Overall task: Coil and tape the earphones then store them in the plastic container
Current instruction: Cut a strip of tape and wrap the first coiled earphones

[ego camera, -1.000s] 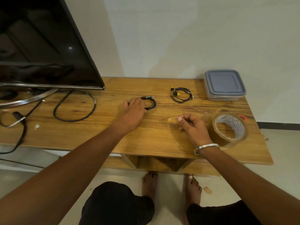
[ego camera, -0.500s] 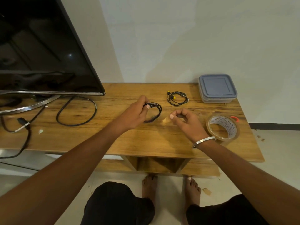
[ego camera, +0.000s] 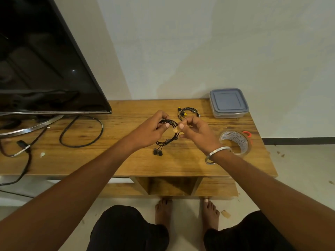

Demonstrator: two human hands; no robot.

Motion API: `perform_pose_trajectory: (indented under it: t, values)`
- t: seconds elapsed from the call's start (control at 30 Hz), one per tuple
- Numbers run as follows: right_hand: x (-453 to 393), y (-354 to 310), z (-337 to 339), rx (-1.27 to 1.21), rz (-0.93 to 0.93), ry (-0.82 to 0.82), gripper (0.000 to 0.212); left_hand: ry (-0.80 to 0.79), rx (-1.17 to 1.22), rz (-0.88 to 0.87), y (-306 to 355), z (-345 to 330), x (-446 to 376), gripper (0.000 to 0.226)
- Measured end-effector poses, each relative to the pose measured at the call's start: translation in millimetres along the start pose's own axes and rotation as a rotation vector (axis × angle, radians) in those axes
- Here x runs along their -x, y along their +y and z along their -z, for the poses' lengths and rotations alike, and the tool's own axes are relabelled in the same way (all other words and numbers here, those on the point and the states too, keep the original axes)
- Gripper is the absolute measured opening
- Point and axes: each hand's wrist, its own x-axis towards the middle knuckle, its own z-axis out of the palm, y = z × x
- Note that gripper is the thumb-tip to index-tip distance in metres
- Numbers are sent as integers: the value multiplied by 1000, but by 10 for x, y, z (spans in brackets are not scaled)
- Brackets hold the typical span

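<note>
A television (ego camera: 41, 57) stood at the left end of the wooden tabletop (ego camera: 126, 160), its black cable (ego camera: 81, 132) looping on the wood just beside it. Both of the person's forearms reached in from the near edge and met above the middle of the tabletop. The left hand (ego camera: 150, 130) was curled, thumb and fingers pinching the top of a coiled black earphones (ego camera: 169, 133) bundle held upright, with 2 earbuds dangling below it towards the wood. The right hand (ego camera: 196, 132), a metal bangle (ego camera: 216, 154) on its wrist, pinched a short strip of tape (ego camera: 175, 129) between thumb and forefinger, pressed against the coil's right side. The plastic container (ego camera: 228, 103), lid on, sat at the far right corner. A tape roll (ego camera: 235, 142) lay near the right edge. A second earphones coil (ego camera: 188, 113) with yellow tips lay near the far edge, just left of the container.
</note>
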Motion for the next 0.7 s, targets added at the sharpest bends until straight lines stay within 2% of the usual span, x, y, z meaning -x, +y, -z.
perform_pose_trajectory:
  t: [0.17,0.53,0.7]
  values:
    - [2,38,-25,9,-7,20,15,54,120,66,-37,-78,-1,7]
    - [-25,65,-30,-32,-55,27,16,296,769,301,-94,-294,-11,11]
    - [-40,0,-29,-44,-71,-16,20,340,836,327,-122,-427,40,12]
